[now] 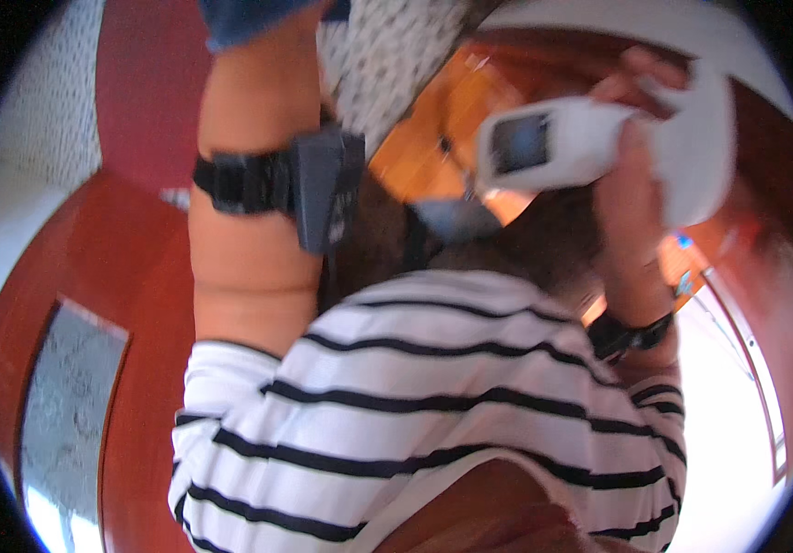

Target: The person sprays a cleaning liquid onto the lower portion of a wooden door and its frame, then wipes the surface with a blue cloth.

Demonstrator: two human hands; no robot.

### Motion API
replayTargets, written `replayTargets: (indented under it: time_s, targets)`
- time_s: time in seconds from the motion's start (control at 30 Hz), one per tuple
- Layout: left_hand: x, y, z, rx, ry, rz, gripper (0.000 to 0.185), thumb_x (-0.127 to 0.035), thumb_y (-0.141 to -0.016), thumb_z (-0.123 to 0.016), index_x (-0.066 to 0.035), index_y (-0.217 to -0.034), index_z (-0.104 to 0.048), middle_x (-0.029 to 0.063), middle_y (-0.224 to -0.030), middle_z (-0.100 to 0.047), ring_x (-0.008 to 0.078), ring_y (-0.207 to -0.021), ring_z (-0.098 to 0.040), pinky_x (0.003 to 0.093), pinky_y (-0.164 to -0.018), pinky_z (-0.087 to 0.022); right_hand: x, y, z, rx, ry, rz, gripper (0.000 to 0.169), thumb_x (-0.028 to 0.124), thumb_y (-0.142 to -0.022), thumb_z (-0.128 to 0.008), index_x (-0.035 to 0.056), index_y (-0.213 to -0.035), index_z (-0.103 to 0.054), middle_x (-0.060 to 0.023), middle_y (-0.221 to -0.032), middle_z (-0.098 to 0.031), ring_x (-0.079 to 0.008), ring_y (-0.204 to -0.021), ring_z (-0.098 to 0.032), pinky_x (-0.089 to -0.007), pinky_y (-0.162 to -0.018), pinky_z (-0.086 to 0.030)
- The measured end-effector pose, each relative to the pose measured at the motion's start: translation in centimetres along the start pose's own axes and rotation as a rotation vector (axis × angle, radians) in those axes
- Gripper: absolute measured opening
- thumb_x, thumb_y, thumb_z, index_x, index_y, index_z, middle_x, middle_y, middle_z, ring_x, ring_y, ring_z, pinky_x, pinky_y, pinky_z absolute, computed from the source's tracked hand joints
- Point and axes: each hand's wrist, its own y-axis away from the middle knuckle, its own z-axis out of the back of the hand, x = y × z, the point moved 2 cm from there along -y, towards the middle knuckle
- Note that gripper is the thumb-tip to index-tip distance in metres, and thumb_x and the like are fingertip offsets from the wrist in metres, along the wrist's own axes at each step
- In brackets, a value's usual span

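My right hand [628,183] grips a white handheld appliance [580,145] with a dark display on its near end. Its wide white far part [701,152] spreads out beyond my fingers; blur hides which kind of appliance it is. My left forearm [258,256] reaches up to the top edge, where a piece of blue cloth [258,21] overlaps it. The left hand itself lies out of view. A black strap holds a dark grey box [327,190] on that forearm.
Orange-brown wood [438,131] lies beyond my striped shirt, beside a speckled pale surface [396,62]. To the left stand a red panel [151,90] and reddish wood with a patterned glass pane [78,408]. Bright light comes from the right, past a thin pale bar [739,328].
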Motion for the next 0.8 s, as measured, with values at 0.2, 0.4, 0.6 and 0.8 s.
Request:
replayTargets:
  time_s: [0.2, 0.4, 0.6, 0.8]
  targets:
    - [6.2, 5.4, 5.8, 0.107, -0.207, 0.199, 0.037, -0.025, -0.090, -0.058, -0.013, -0.125, -0.059, 0.0111, -0.122, -0.059, 0.0235, -0.111, -0.057, 0.0369, -0.092, -0.047, -1.5, -5.0, -0.4, 0.119, 0.076, 0.171, 0.041, 0.013, -0.092, -0.051, -0.0017, -0.130, -0.048, -0.0159, -0.101, -0.067, -0.0208, -0.097, -0.065, -0.0346, -0.089, -0.053]
    - [6.4, 9.5, 8.7, 0.149, -0.292, 0.332, 0.036, -0.024, -0.089, -0.059, -0.013, -0.124, -0.060, 0.0107, -0.120, -0.060, 0.0235, -0.110, -0.058, 0.0368, -0.090, -0.047, -3.3, -5.6, -1.2, 0.228, -0.005, 0.202, 0.043, 0.011, -0.091, -0.051, -0.0036, -0.131, -0.046, -0.0152, -0.104, -0.065, -0.0208, -0.097, -0.064, -0.0333, -0.089, -0.052]
    - [6.9, 8.3, 8.7, 0.200, -0.327, 0.330, 0.036, -0.023, -0.089, -0.059, -0.014, -0.123, -0.060, 0.0104, -0.119, -0.060, 0.0234, -0.108, -0.058, 0.0367, -0.088, -0.047, -2.9, -4.6, -3.1, -0.031, -0.080, 0.220, 0.054, 0.022, -0.085, -0.063, -0.0034, -0.128, -0.040, -0.0143, -0.116, -0.054, -0.0127, -0.084, -0.055, -0.0256, -0.071, -0.050]
    - [6.5, 7.0, 8.8, 0.217, -0.354, 0.333, 0.036, -0.022, -0.088, -0.060, -0.014, -0.122, -0.060, 0.0101, -0.117, -0.061, 0.0234, -0.106, -0.058, 0.0366, -0.086, -0.047, -4.9, -5.0, 0.9, 0.214, 0.075, 0.128, 0.047, 0.012, -0.089, -0.054, -0.0035, -0.132, -0.044, -0.0145, -0.103, -0.064, -0.0195, -0.097, -0.063, -0.0319, -0.087, -0.051]
